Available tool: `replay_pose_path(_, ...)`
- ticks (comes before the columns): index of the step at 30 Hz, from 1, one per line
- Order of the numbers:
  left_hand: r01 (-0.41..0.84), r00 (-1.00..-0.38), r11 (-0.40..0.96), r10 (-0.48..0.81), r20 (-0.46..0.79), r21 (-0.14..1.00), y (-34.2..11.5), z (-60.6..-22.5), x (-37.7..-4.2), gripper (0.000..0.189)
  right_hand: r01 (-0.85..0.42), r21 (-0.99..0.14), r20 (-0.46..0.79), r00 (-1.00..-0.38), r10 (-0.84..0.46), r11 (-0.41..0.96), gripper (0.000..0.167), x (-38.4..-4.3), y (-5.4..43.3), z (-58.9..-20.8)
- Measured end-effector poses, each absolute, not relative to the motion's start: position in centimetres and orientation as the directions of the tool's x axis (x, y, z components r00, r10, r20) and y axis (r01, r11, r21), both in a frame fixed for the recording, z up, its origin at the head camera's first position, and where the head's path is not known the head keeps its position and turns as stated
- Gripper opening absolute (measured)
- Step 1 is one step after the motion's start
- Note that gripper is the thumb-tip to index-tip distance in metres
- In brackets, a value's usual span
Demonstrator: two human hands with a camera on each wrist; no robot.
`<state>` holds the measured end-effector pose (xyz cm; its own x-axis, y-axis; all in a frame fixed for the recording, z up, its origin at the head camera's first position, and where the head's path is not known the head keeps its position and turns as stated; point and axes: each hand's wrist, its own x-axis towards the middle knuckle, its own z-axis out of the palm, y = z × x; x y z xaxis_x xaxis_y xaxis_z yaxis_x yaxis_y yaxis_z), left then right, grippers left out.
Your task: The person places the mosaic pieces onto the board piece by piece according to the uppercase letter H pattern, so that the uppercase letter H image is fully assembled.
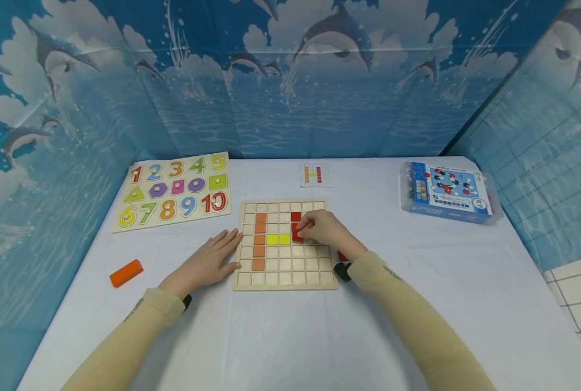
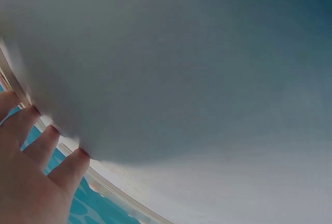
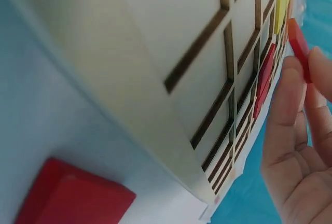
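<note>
A wooden grid board lies on the table. Several orange square tiles form a column in it, with two yellow tiles side by side to their right. My right hand pinches a red square tile between thumb and fingers, tilted above the grid in the right wrist view. Just beyond it, red fills grid cells. My left hand lies with fingers spread and straight, fingertips touching the board's left edge. Another red tile lies off the board's right edge, partly hidden by my right wrist in the head view.
A small pattern card lies behind the board. At the back left is a number and shape puzzle; at the back right, a blue boxed set in clear plastic. An orange block sits left of my left hand. Dolphin-print curtains stand behind the table.
</note>
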<state>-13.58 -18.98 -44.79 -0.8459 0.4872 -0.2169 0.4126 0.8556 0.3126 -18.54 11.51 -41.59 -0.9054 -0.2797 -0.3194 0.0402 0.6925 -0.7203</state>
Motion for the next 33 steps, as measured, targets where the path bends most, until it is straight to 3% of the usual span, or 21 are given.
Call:
replay_pose_path(16,0.420,-0.844,0.855,0.491,-0.215,0.303,-19.1,-44.7,-13.6,0.074,-0.086,-0.635,-0.227,-0.929,-0.292,0.768,0.004,-18.2,10.2,-42.1)
replay_pose_path(24,0.417,-0.845,0.856,0.489,-0.216,0.306,-19.1,-44.9,-13.6,0.074,-0.063,-0.609,-0.252,-0.930,-0.268,0.791,0.005,-18.1,10.0,-42.0)
replay_pose_path(33,0.422,-0.844,0.850,0.495,-0.205,0.314,-19.1,-45.0,-13.7,0.074,-0.045,-0.674,-0.259,-0.920,-0.293,0.738,0.009,-17.7,11.3,-41.7)
